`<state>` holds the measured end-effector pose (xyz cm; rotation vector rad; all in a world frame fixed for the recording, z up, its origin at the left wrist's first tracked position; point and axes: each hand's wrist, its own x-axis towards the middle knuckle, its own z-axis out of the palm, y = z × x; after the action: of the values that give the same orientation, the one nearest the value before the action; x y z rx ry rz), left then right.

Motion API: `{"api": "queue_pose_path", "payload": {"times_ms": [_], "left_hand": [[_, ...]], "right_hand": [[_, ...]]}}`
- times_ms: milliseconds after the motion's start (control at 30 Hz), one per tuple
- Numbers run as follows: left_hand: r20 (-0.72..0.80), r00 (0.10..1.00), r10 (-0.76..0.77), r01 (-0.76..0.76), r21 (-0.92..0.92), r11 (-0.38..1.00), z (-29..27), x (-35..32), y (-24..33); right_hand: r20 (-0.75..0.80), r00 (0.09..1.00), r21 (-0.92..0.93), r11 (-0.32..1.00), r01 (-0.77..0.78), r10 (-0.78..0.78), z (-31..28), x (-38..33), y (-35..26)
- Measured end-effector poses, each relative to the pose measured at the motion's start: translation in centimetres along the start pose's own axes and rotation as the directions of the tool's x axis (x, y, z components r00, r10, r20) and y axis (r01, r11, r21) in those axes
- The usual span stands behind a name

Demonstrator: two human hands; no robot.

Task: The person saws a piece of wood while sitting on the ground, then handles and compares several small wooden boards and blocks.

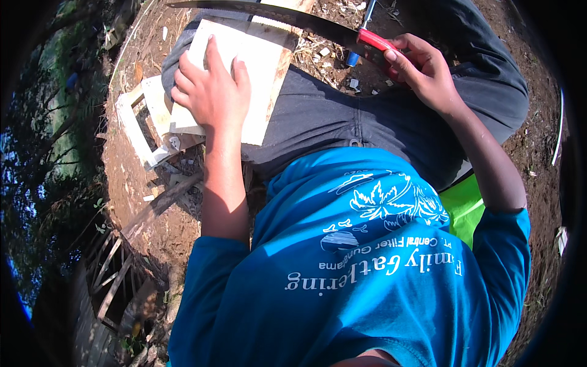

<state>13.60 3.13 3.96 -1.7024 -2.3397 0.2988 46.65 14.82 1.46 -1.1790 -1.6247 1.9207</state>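
My left hand (217,95) lies flat with spread fingers on a pale wooden board (262,67). The board rests across my left thigh. In my right hand (425,72) is the red handle of a hand saw (306,23), with the fingers wrapped round the grip. Its long dark blade reaches left past the far end of the board, toothed edge facing me. Whether the teeth touch the wood I cannot tell.
A pale wooden frame (125,119) stands on the dirt left of my leg. Between my legs lie wood chips (324,52) and a slim tool with a blue end (353,58). Bright green material (463,208) shows beside my right hip. Sticks (113,275) and foliage fill the left side.
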Motion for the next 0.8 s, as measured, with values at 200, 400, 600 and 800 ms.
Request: {"api": "queue_pose_path", "payload": {"times_ms": [200,400,600,800], "left_hand": [[-0.004,1.000,-0.001,0.001,-0.001,1.000,0.1,0.1,0.0],[-0.003,1.000,-0.003,0.003,-0.003,1.000,0.2,0.1,0.0],[-0.017,1.000,0.008,-0.008,0.003,1.000,0.3,0.0,-0.1],[-0.048,0.998,0.045,-0.045,0.011,0.999,0.2,0.1,-0.1]], "right_hand": [[-0.052,0.995,-0.125,0.989,0.074,-0.081,3.7,3.3,0.3],[-0.034,0.995,-0.154,0.984,0.086,-0.092,5.8,5.0,-1.1],[0.042,0.984,-0.169,0.972,-0.162,0.172,4.9,5.4,-7.4],[0.080,0.991,-0.110,0.987,0.114,-0.106,4.5,4.2,-0.5]]}}
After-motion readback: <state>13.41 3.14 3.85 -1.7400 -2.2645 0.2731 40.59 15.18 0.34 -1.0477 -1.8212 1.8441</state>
